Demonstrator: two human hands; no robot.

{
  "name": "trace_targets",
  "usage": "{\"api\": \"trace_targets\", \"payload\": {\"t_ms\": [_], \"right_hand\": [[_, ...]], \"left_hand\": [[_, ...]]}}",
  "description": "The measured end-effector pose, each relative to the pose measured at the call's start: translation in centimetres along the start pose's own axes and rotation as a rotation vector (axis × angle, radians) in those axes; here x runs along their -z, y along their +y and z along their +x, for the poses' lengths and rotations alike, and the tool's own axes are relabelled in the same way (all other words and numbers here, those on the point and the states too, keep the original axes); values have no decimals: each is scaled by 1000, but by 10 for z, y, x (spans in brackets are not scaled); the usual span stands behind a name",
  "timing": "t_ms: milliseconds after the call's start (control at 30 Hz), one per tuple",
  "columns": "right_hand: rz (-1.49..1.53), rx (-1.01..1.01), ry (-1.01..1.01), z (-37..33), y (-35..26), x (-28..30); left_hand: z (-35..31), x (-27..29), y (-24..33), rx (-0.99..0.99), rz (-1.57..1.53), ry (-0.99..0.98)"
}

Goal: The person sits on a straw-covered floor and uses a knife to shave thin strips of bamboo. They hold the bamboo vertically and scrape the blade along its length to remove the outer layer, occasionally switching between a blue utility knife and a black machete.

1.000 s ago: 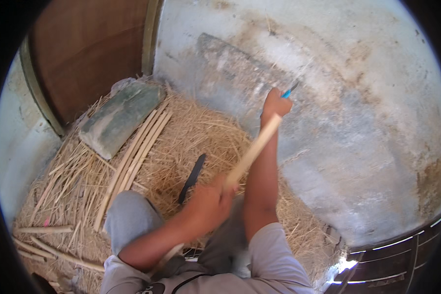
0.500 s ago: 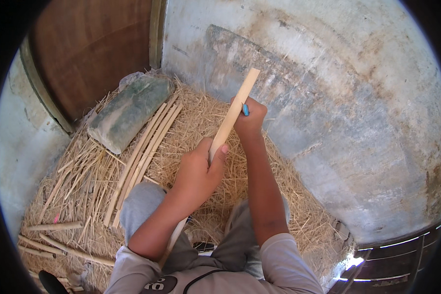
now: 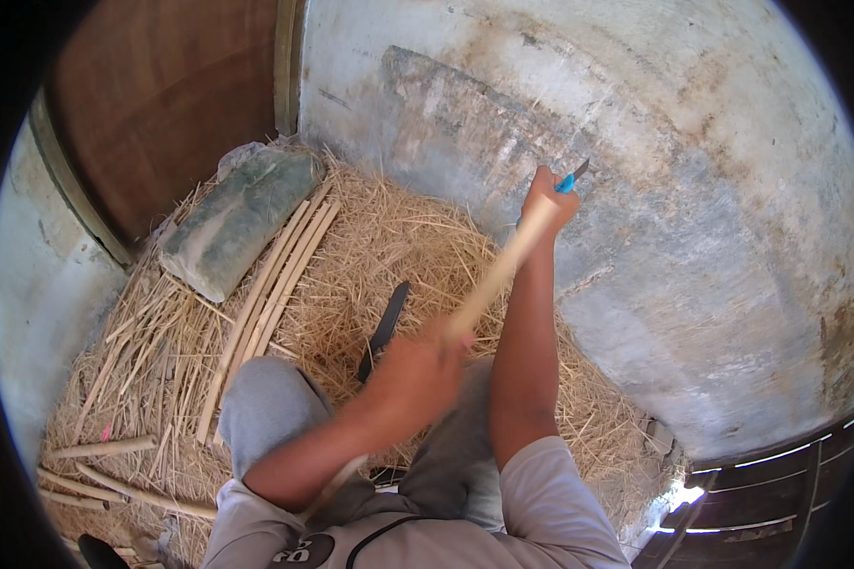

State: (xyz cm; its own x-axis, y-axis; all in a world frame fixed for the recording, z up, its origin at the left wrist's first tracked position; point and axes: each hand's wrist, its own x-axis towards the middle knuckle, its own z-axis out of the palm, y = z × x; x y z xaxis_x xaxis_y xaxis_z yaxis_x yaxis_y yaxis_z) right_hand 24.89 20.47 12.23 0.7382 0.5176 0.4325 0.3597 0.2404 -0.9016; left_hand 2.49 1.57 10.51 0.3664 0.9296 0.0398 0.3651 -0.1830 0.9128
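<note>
My left hand (image 3: 414,379), blurred by motion, is closed around a pale bamboo strip (image 3: 491,284). The strip slants up and right, its far end smeared in front of my right hand (image 3: 552,201). That hand is closed on a blue-handled knife (image 3: 566,183), its dark blade pointing up and right, away from the strip. Below my left forearm, a pale length (image 3: 330,491) runs toward my lap; I cannot tell whether it is the same strip. A dark flat blade (image 3: 385,327) lies on the straw-like shavings just beyond my left hand.
Several long strips (image 3: 273,275) lie side by side left of my knees, next to a greenish wrapped block (image 3: 242,220). Short round sticks (image 3: 104,448) lie at the lower left. Shavings (image 3: 417,228) cover the floor up to a stained wall (image 3: 693,247).
My right hand, with the knife, has moved right, and its blade now shows. The left hand and strip have shifted right and down, tilting the strip further right. The dark blade has come into view.
</note>
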Motion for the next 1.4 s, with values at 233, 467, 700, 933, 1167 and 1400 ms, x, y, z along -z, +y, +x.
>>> {"api": "trace_targets", "payload": {"t_ms": [233, 467, 700, 933, 1167, 1400], "right_hand": [[49, 408, -447, -77, 14, -21], [-118, 421, -549, -84, 3, -8], [-353, 367, -426, -73, -26, -17], [-407, 99, -214, 0, 24, -37], [-315, 124, -132, 11, 26, 6], [-151, 479, -648, -66, -4, -4]], "left_hand": [[25, 41, -20, -92, -166, 96], [22, 37, -18, -108, -127, 145], [24, 28, -10, -106, -37, 262], [13, 12, -5, -113, 7, 191], [17, 25, -24, -9, -146, 117], [24, 46, -7, 136, -535, -2]]}}
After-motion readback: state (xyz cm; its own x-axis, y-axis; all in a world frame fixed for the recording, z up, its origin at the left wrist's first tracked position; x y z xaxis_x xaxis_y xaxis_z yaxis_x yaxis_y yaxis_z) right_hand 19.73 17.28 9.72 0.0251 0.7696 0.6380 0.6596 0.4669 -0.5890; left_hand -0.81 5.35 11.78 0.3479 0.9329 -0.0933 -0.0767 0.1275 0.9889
